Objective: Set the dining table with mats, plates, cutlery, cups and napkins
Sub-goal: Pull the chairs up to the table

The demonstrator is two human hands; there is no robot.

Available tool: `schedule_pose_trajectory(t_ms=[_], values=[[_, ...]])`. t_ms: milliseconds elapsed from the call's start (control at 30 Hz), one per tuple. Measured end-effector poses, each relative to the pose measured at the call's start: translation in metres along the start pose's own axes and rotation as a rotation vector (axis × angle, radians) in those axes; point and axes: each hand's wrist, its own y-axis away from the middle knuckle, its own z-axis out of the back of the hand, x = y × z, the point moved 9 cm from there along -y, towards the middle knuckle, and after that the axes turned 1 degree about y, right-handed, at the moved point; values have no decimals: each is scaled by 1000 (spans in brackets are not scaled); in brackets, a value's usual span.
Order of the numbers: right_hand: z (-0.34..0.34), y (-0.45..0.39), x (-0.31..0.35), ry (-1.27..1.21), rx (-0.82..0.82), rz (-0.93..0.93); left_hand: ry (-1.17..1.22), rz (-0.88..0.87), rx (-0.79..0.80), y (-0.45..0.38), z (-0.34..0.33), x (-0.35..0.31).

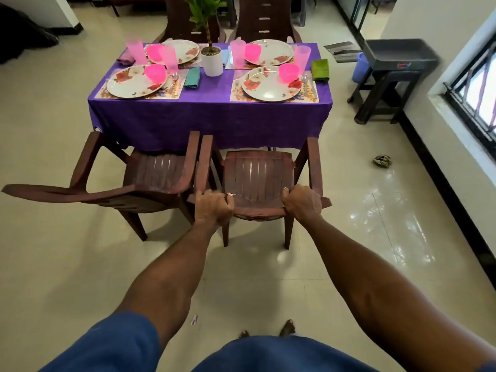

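The table under a purple cloth (209,116) carries several floral mats, each with a flowered plate (269,85), a pink bowl (289,71), a pink cup (302,57) and cutlery (306,83). Folded napkins lie beside them: a green one (320,69) at the right, a teal one (192,78) in the middle. A brown plastic chair (257,173) stands at the table's near side. My left hand (212,208) grips the left part of its backrest top. My right hand (302,204) grips the right part.
A second brown chair (150,173) stands just left of the held one, its arm touching it. A potted plant (212,59) is at the table's centre. Two more chairs face from the far side. A dark stool with a tray (389,76) and a blue bucket stand right.
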Motion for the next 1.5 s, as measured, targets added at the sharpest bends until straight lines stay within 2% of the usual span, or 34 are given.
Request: schedule_pose_trajectory(t_ms=[400, 700, 800, 900, 1000, 1133, 1300, 1500], values=[[7, -23, 2, 10, 35, 32, 27, 38, 20, -24, -4, 0], [3, -23, 6, 65, 83, 202, -1, 74, 31, -28, -5, -1], [8, -17, 6, 76, -14, 174, -31, 129, 5, -24, -6, 3], [8, -2, 12, 275, -102, 226, -55, 185, 11, -18, -9, 3], [4, 4, 1, 239, -66, 150, -82, 286, 11, -10, -12, 6], [-8, 6, -12, 172, 44, 253, 29, 439, 1, 4, -11, 6], [-13, 27, -16, 186, 109, 368, 94, 234, -119, 36, -20, -16], [-14, 32, -13, 281, 139, 368, 104, 163, -24, 44, -31, -19]])
